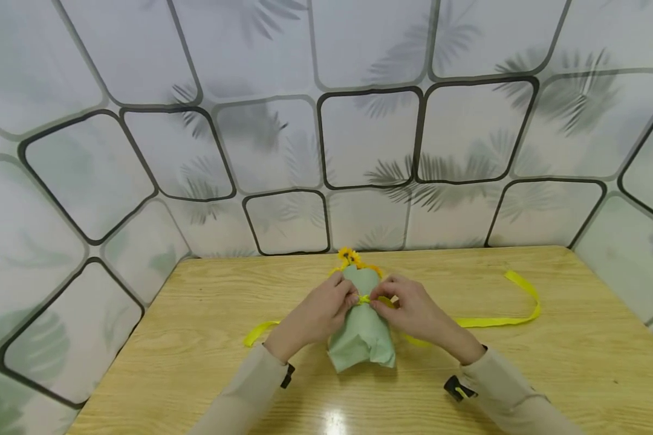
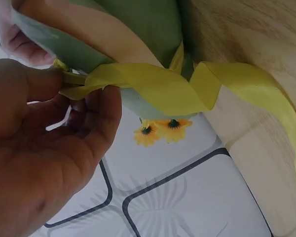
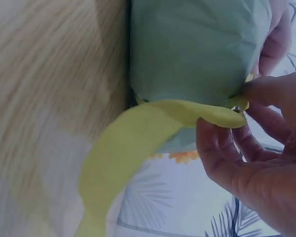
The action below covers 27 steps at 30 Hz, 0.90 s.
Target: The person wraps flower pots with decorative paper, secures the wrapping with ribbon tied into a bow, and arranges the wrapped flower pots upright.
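Work status: the bouquet wrapped in pale green paper [image 1: 361, 332] is judged complete as to wrapping, with the paper closed round its body. The bright yellow flat fabric ribbon [image 1: 497, 322] passes across the paper at about mid-length and gathers into a small bunch on the upper face, judged to be a knot in the making. Its tightness cannot be confirmed. No finished bow is visible. Judged outstanding: securing the tie and dressing the tails. 2 loose lengths are noted: a shorter visible part on the left, and a longer run on the right that curls towards the far side.

Location: the bouquet lies on the light wood-grain table [image 1: 158, 368], about midway between left and right, between the 2 hands.

Orientation: the long axis runs near to far, the far end leaning slightly left. The yellow-orange flowers with dark centres [image 1: 349, 256] point far, towards the white patterned wall covering [image 1: 370, 139]. The creased, flared paper end faces near.

Grip: the left hand [image 1: 321, 311] pinches ribbon between thumb and fingers, just left of the gathered point. The right hand [image 1: 413, 308] pinches ribbon likewise, just right of it. Both wrist views confirm the pinches. How firmly either hand pulls cannot be told.
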Motion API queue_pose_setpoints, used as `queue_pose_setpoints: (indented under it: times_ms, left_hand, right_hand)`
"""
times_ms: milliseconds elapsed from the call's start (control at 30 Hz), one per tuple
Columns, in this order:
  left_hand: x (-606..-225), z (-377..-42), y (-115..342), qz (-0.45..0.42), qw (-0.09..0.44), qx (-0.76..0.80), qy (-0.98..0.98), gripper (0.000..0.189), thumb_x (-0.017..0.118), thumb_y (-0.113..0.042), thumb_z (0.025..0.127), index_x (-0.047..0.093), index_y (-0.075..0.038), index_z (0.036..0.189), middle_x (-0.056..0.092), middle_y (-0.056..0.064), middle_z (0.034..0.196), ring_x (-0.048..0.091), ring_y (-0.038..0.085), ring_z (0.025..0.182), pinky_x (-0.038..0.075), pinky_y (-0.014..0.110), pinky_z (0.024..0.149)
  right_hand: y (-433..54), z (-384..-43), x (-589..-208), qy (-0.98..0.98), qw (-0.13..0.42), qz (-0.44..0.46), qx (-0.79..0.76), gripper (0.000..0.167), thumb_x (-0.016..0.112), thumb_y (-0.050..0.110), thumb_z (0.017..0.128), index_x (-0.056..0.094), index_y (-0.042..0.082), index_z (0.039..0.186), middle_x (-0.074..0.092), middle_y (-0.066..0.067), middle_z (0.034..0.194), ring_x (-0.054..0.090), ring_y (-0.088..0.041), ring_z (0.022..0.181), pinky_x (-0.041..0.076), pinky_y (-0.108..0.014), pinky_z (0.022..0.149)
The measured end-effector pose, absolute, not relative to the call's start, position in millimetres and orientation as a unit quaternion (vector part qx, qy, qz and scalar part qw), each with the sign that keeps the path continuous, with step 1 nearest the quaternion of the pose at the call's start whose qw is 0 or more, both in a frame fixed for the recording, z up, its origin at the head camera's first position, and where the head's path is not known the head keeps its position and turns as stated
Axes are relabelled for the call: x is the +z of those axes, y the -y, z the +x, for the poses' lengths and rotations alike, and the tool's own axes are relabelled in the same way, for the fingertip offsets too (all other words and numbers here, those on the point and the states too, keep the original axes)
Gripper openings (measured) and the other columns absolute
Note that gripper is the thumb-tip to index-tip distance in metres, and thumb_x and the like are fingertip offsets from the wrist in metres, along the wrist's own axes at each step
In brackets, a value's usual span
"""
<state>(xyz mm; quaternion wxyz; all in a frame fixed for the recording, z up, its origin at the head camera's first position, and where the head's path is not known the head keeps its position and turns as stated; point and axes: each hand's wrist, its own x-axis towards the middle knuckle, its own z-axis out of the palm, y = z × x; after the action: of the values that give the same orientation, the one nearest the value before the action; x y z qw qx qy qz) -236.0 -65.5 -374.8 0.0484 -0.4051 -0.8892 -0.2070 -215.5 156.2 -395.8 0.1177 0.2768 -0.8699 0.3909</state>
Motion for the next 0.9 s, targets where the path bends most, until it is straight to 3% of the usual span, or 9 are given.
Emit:
queue_pose_setpoints:
  times_ms: [133,333,600,800,900]
  left_hand:
    - [-375,-241,68,-0.392,-0.012,-0.233,0.890,0.021,0.046,-0.015,0.110,0.063,-0.003,0.104,0.053,0.006,0.095,0.047,0.012,0.080,0.046,0.024,0.072]
    - [-376,-248,70,-0.354,-0.069,-0.294,0.885,0.026,0.043,-0.016,0.111,0.064,-0.003,0.102,0.053,0.007,0.096,0.046,0.014,0.082,0.043,0.025,0.072]
    - [-375,-249,69,-0.315,-0.089,-0.320,0.889,0.028,0.042,-0.018,0.111,0.064,-0.004,0.101,0.054,0.009,0.098,0.048,0.017,0.085,0.043,0.029,0.074]
    - [-375,-250,69,-0.290,-0.099,-0.347,0.886,0.029,0.044,-0.018,0.111,0.060,-0.007,0.089,0.052,0.007,0.090,0.047,0.018,0.081,0.041,0.029,0.071]
    - [-375,-250,70,-0.286,-0.103,-0.356,0.884,0.032,0.045,-0.018,0.111,0.057,-0.009,0.083,0.049,0.005,0.084,0.046,0.017,0.076,0.039,0.029,0.069]
  right_hand:
    - [-152,-217,-400,0.858,0.154,0.298,0.390,0.012,0.069,-0.002,0.093,0.070,0.010,0.090,0.064,0.000,0.089,0.061,-0.010,0.080,0.052,-0.025,0.062]
    - [-148,-219,-401,0.861,0.181,0.274,0.388,0.012,0.068,-0.002,0.093,0.069,0.010,0.094,0.070,-0.001,0.088,0.063,-0.009,0.078,0.052,-0.024,0.061]
    - [-151,-224,-398,0.847,0.102,0.277,0.442,0.016,0.059,-0.003,0.099,0.065,0.011,0.098,0.069,-0.002,0.090,0.061,-0.010,0.081,0.052,-0.024,0.065]
    - [-153,-222,-397,0.869,0.056,0.245,0.426,0.011,0.066,0.008,0.096,0.071,0.013,0.104,0.072,-0.001,0.103,0.064,-0.016,0.097,0.054,-0.032,0.084]
    - [-153,-222,-398,0.871,0.069,0.251,0.416,0.011,0.069,0.009,0.095,0.072,0.013,0.105,0.073,0.000,0.102,0.066,-0.017,0.096,0.054,-0.033,0.083]
